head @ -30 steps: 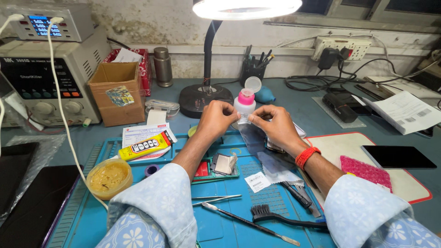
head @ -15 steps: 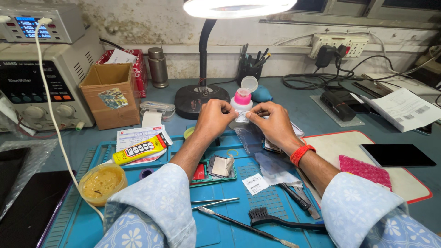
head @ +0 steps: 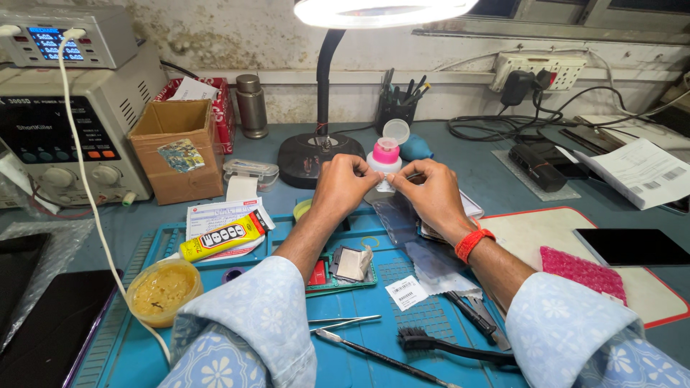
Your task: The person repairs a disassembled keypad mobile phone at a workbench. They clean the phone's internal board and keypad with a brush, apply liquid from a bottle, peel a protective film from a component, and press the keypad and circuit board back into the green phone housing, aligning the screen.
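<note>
Two hands meet above the blue work mat point(head: 359, 345). The left hand point(head: 343, 188) and right hand point(head: 430, 192) pinch together on a small, thin flat piece point(head: 383, 192), its detail too small to tell. A clear plastic sleeve point(head: 402, 219) hangs beneath, long axis pointing toward 5 o'clock. At 12 o'clock stands a white bottle with a pink collar point(head: 386, 154). At 9 o'clock lies a yellow glue tube point(head: 224, 236). At 6 o'clock rests a black bristle brush point(head: 449, 345)

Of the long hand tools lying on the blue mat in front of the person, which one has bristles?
The black brush, lying nearest the right sleeve: its head carries dark bristles, while the tweezers and thin probe beside it are bare metal.
</note>
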The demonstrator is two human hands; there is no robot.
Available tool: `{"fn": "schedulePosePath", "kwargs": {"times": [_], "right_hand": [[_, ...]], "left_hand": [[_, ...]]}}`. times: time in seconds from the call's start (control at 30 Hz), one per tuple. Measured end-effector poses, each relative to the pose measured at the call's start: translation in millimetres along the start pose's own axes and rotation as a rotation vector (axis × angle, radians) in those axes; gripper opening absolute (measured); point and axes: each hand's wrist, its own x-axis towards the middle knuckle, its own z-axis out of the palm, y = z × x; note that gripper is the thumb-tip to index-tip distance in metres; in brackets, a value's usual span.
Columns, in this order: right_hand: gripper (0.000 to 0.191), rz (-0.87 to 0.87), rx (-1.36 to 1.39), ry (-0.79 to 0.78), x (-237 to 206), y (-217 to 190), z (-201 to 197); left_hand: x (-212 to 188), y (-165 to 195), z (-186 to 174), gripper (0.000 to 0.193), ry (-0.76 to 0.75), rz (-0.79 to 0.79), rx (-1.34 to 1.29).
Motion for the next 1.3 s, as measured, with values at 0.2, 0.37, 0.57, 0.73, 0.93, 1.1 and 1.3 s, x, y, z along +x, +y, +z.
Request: {"fn": "schedulePosePath", "kwargs": {"times": [0.2, 0.37, 0.57, 0.73, 0.93, 1.1, 1.3], "right_hand": [[0.027, -0.179, -0.06, 0.106, 0.3, 3.8, 3.3], [0.025, -0.142, 0.103, 0.058, 1.4, 6.5, 6.7], [0.026, 0.05, 0.117, 0.02, 1.8, 12.7, 4.9], [0.029, 0.056, 0.428, -0.016, 5.5, 19.8, 4.6], [0.043, 0.066, 0.468, -0.065, 11.2, 21.2, 1.8], [0.043, 0.031, 0.505, -0.135, 10.5, 24.1, -1.0], [0.043, 0.04, 0.459, -0.16, 14.0, 28.5, -2.7]], "left_hand": [[1.4, 0.1, 0.4, 0.04, 0.011, -0.001, 0.028], [4.2, -0.5, -1.0, 0.064, -0.025, 0.014, -0.039], [5.5, -4.7, 3.0, 0.058, -0.102, 0.109, -0.111], [6.6, -5.7, 4.7, 0.058, -0.145, 0.09, -0.164], [6.3, -7.0, 4.4, 0.055, -0.177, 0.104, -0.19], [6.7, -11.7, 4.0, 0.048, -0.194, 0.088, -0.177], [6.2, -6.5, 0.7, 0.054, -0.194, 0.131, -0.136]]}}
